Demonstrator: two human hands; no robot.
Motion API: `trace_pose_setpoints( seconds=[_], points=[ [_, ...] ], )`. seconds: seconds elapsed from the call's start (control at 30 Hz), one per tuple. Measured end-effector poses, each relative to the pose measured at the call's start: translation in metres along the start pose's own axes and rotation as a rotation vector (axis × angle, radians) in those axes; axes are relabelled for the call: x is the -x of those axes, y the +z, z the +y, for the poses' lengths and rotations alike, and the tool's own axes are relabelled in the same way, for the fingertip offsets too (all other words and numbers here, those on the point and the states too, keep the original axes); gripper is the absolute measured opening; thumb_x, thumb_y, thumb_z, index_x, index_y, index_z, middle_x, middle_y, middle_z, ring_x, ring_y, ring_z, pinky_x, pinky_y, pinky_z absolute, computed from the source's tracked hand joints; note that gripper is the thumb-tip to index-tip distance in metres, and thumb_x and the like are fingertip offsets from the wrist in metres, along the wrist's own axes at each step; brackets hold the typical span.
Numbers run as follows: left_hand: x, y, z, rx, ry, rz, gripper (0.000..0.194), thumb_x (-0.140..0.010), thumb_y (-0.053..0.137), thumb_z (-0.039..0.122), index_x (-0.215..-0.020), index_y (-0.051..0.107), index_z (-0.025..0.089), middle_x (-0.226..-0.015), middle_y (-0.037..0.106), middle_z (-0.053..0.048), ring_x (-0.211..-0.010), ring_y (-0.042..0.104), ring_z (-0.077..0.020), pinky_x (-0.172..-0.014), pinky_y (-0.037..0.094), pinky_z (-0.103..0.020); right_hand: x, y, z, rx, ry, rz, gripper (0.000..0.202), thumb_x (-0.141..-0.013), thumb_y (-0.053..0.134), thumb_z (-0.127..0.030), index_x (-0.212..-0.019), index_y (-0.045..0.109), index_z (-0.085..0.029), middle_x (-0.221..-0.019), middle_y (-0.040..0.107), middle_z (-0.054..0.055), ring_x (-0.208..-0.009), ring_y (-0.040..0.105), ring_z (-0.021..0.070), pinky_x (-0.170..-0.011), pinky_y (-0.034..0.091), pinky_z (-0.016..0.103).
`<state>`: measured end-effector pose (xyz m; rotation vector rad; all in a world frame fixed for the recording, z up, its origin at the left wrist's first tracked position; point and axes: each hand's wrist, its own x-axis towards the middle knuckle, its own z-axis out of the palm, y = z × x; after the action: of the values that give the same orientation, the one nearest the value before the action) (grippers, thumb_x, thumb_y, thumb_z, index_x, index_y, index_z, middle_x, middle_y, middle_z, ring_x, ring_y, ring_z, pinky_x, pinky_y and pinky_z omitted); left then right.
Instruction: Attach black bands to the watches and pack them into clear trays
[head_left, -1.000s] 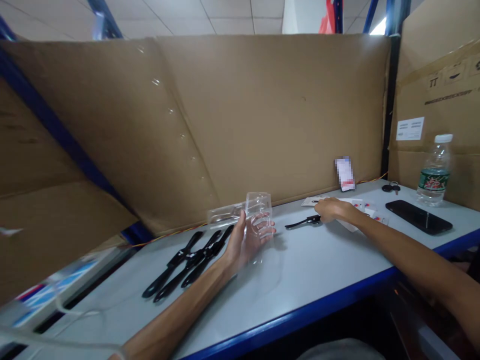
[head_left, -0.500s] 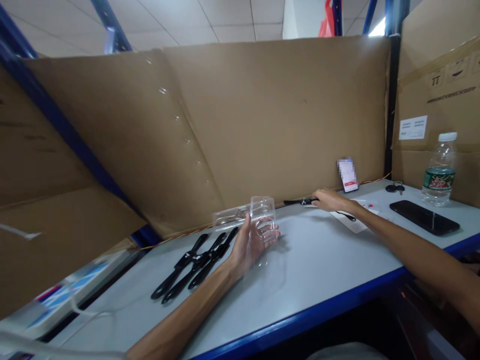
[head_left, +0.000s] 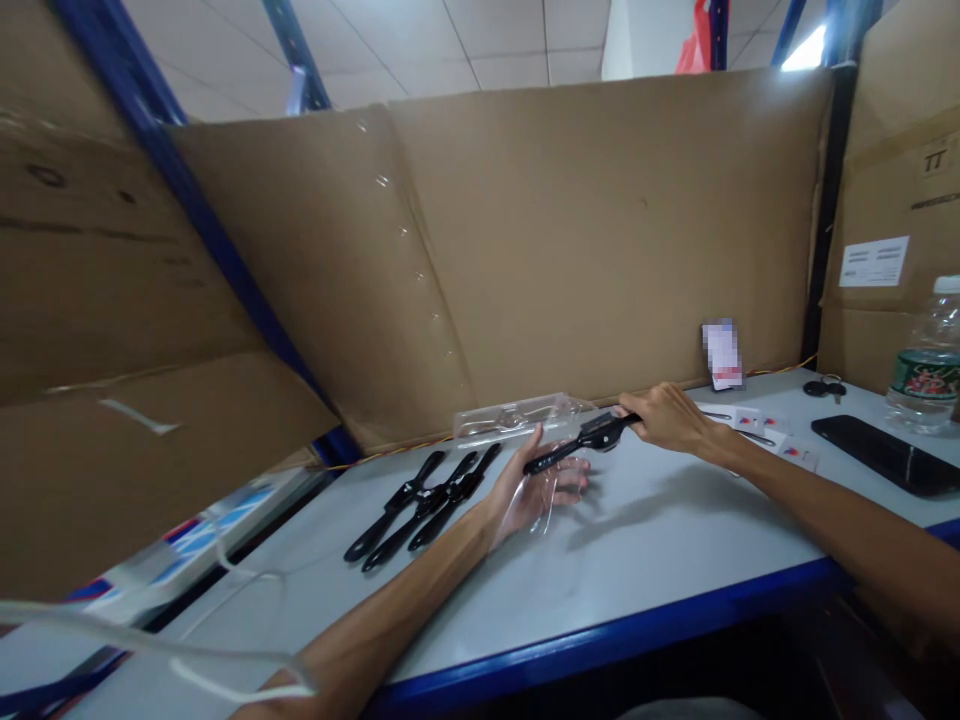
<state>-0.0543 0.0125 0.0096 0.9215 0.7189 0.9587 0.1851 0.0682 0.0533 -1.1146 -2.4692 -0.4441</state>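
My right hand [head_left: 664,415] grips one handle of a black spokeshave [head_left: 600,434], which is tilted, its far handle over my left palm. My left hand [head_left: 517,490] holds a clear plastic blister pack [head_left: 541,515], its thumb up and its fingers curled around the pack. The spokeshave hides part of the pack, and I cannot tell whether the two touch. Three more black spokeshaves [head_left: 396,508] lie side by side on the table, left of my left hand. Behind my hands, by the cardboard, another clear plastic pack [head_left: 487,424] rests on the table.
White printed cards [head_left: 780,446] lie beyond my right forearm. A propped phone [head_left: 722,355], keys [head_left: 823,388], a black phone [head_left: 885,455] and a water bottle [head_left: 924,365] stand or lie at the right. A cardboard wall [head_left: 585,230] closes the back. A white cable [head_left: 187,645] crosses the lower left.
My right hand has lifted the spokeshave off the back of the table and brought it over the blister pack in my left hand. The view has turned slightly left.
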Motion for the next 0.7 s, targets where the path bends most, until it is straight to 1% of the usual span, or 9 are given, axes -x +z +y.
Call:
trace_pose_setpoints(
  seconds=[0.13,0.23,0.33,0.4,0.47,0.53,0.6,0.67,0.7],
  points=[
    [-0.001,0.007,-0.004,-0.09,-0.113,-0.1,0.061,-0.086,0.046,0.07,-0.108,0.056,0.014,-0.09,0.069,-0.014,-0.069,0.068,-0.0235,-0.056,0.055,-0.034,0.002,-0.002,-0.007,0.008,-0.13,-0.093,0.024,-0.082,0.055,-0.018,-0.1,0.071,-0.021,-0.084,0.076,0.008,-0.077,0.067,0.023,-0.063,0.031,0.028],
    [-0.001,0.012,-0.007,-0.142,-0.206,-0.156,0.066,-0.086,0.045,0.071,-0.116,0.054,0.013,-0.09,0.069,-0.014,-0.066,0.067,-0.0229,-0.052,0.055,-0.034,0.004,0.003,-0.018,0.002,-0.167,-0.135,0.021,-0.082,0.056,-0.018,-0.095,0.071,-0.021,-0.083,0.075,0.009,-0.077,0.067,0.0234,-0.064,0.034,0.028],
    [0.003,0.018,-0.009,-0.175,-0.255,-0.145,0.067,-0.087,0.041,0.071,-0.12,0.054,0.014,-0.091,0.068,-0.014,-0.063,0.066,-0.0222,-0.048,0.054,-0.035,0.006,0.01,-0.029,-0.009,-0.136,-0.139,0.018,-0.082,0.056,-0.018,-0.094,0.07,-0.018,-0.085,0.075,0.011,-0.077,0.068,0.0247,-0.064,0.037,0.029],
    [0.008,0.024,-0.01,-0.194,-0.276,-0.118,0.064,-0.087,0.044,0.069,-0.117,0.057,0.014,-0.09,0.068,-0.013,-0.065,0.067,-0.0227,-0.048,0.055,-0.035,0.006,0.014,-0.033,-0.026,-0.12,-0.122,0.02,-0.082,0.058,-0.018,-0.099,0.067,-0.016,-0.086,0.075,0.012,-0.077,0.068,0.0253,-0.065,0.039,0.029],
    [0.012,0.03,-0.011,-0.214,-0.271,-0.101,0.05,-0.086,0.057,0.058,-0.112,0.059,0.016,-0.091,0.067,-0.012,-0.07,0.068,-0.0234,-0.05,0.056,-0.033,0.007,0.016,-0.036,-0.031,-0.109,-0.1,0.028,-0.08,0.058,-0.014,-0.108,0.062,-0.014,-0.089,0.074,0.012,-0.078,0.068,0.0255,-0.065,0.041,0.03],
    [0.014,0.034,-0.011,-0.232,-0.25,-0.1,0.035,-0.081,0.07,0.039,-0.106,0.061,0.017,-0.089,0.067,-0.009,-0.071,0.069,-0.0235,-0.052,0.056,-0.032,0.007,0.018,-0.037,-0.005,-0.112,-0.074,0.035,-0.078,0.059,-0.01,-0.113,0.057,-0.013,-0.096,0.072,0.014,-0.085,0.067,0.0268,-0.067,0.043,0.031],
    [0.014,0.035,-0.012,-0.244,-0.241,-0.098,0.028,-0.075,0.073,0.023,-0.1,0.062,0.016,-0.086,0.066,-0.008,-0.069,0.07,-0.0229,-0.051,0.056,-0.03,0.007,0.018,-0.039,0.045,-0.119,-0.025,0.039,-0.077,0.058,-0.008,-0.115,0.054,-0.014,-0.106,0.068,0.016,-0.097,0.063,0.0298,-0.071,0.046,0.034],
    [0.013,0.033,-0.012,-0.256,-0.24,-0.084,0.025,-0.073,0.072,0.017,-0.096,0.063,0.015,-0.084,0.065,-0.007,-0.067,0.069,-0.0224,-0.048,0.056,-0.03,0.007,0.017,-0.04,0.089,-0.105,0.026,0.04,-0.078,0.055,-0.005,-0.117,0.053,-0.014,-0.112,0.065,0.017,-0.105,0.06,0.0312,-0.074,0.047,0.036],
    [0.013,0.032,-0.012,-0.262,-0.236,-0.075,0.023,-0.073,0.071,0.016,-0.095,0.064,0.015,-0.084,0.065,-0.007,-0.067,0.069,-0.0225,-0.047,0.056,-0.03,0.007,0.017,-0.04,0.1,-0.089,0.04,0.041,-0.078,0.053,-0.003,-0.118,0.052,-0.015,-0.113,0.064,0.017,-0.105,0.06,0.0307,-0.075,0.047,0.037]
  ],
)
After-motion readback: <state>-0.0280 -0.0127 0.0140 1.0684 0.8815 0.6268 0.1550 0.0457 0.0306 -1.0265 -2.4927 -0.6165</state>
